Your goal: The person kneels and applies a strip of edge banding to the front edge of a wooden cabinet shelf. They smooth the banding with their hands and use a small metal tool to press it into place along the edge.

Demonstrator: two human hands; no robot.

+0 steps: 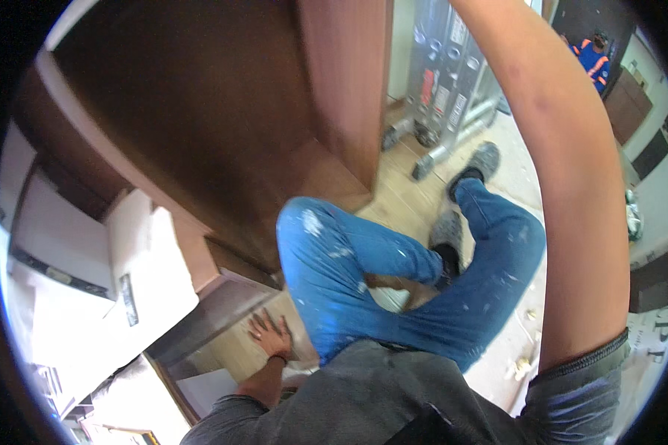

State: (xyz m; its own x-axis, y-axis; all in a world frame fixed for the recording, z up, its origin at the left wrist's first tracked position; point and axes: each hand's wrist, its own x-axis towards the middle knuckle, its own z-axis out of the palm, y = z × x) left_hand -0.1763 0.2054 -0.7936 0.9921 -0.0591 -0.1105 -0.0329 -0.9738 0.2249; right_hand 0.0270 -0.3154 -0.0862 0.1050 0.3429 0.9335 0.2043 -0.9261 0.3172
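Note:
My left hand (273, 335) rests palm down on the wood-look floor (237, 356), its fingers spread and nothing in them. It is beside my left thigh, close to the base of a dark brown cabinet (200, 96). My right arm (571, 170) reaches up past the top edge, so the right hand itself is out of sight. My legs in paint-spotted blue jeans (349, 282) are bent in front of me on the floor.
A folded metal ladder (453, 81) stands beyond the cabinet's reddish-brown side panel (349, 81). White boards (156, 252) are at the left. Pale scraps (523, 367) lie right of my legs. A person in blue-and-orange workwear (592, 58) is far off at upper right.

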